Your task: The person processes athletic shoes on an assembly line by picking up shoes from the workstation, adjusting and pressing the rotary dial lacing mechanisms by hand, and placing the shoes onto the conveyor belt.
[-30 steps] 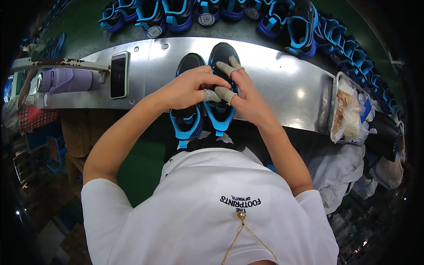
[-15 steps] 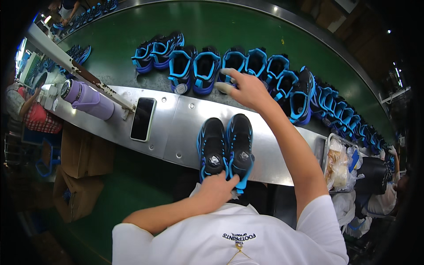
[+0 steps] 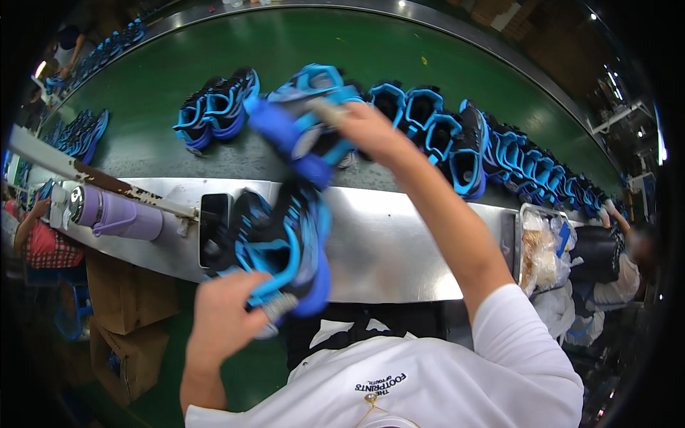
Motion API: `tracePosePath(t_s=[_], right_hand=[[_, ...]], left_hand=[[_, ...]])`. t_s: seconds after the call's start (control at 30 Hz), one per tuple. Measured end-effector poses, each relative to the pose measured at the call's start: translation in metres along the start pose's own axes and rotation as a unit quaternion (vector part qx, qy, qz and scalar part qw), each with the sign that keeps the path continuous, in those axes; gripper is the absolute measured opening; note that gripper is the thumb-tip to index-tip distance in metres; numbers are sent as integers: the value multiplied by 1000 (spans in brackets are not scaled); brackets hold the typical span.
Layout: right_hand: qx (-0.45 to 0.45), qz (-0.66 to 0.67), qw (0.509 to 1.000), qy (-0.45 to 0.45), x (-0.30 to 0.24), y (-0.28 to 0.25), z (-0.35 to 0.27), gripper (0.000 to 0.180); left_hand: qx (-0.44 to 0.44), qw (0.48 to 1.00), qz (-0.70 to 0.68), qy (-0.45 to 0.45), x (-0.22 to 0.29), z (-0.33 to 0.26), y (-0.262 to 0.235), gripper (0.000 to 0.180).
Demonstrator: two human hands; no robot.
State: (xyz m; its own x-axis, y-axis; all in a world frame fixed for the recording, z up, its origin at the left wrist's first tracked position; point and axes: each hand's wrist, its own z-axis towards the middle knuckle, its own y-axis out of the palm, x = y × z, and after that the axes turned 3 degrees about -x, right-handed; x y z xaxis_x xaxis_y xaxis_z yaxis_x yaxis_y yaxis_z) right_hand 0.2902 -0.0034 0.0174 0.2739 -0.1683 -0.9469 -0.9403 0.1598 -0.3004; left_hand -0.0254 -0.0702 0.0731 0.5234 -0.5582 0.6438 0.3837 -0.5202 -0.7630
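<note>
My left hand (image 3: 225, 310) is closed on the heels of a pair of black and blue sneakers (image 3: 307, 250), held above the metal ledge at its near edge. Motion smears this pair, and it partly covers a dark phone (image 3: 214, 221). Farther out, my right hand (image 3: 360, 128) is closed on another pair of blue and black sneakers (image 3: 282, 135), tilted over the green belt and strongly blurred. Light-coloured coverings show on some fingertips. Just right of that hand stand several matching sneakers (image 3: 422, 107) in a row.
Left of the phone, a lilac bottle (image 3: 132, 217) stands beside a chipped slanting metal bar (image 3: 107, 175). More sneakers (image 3: 217, 110) sit at the belt's left. A wire basket with plastic bags (image 3: 546, 250) is at right; cardboard boxes (image 3: 132, 296) lie below left. Other people work at both sides.
My left hand has swung the near pair leftward from the middle of the ledge. My right hand, earlier spread over the row, has taken hold of a pair and moved it left.
</note>
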Motion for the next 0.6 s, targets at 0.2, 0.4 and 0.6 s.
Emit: tracePosePath(t_s=[0.2,0.4,0.6], right_hand=[[156,181,971,0,31,-90,-263,37],[234,-215,947,46,23,-67,-352,35],[267,-416,868,52,127,-86,-361,38]], left_hand=[[163,959,168,161,-75,144,-2,35],[86,949,301,-23,-163,297,9,29],[134,940,279,145,-33,294,57,39]])
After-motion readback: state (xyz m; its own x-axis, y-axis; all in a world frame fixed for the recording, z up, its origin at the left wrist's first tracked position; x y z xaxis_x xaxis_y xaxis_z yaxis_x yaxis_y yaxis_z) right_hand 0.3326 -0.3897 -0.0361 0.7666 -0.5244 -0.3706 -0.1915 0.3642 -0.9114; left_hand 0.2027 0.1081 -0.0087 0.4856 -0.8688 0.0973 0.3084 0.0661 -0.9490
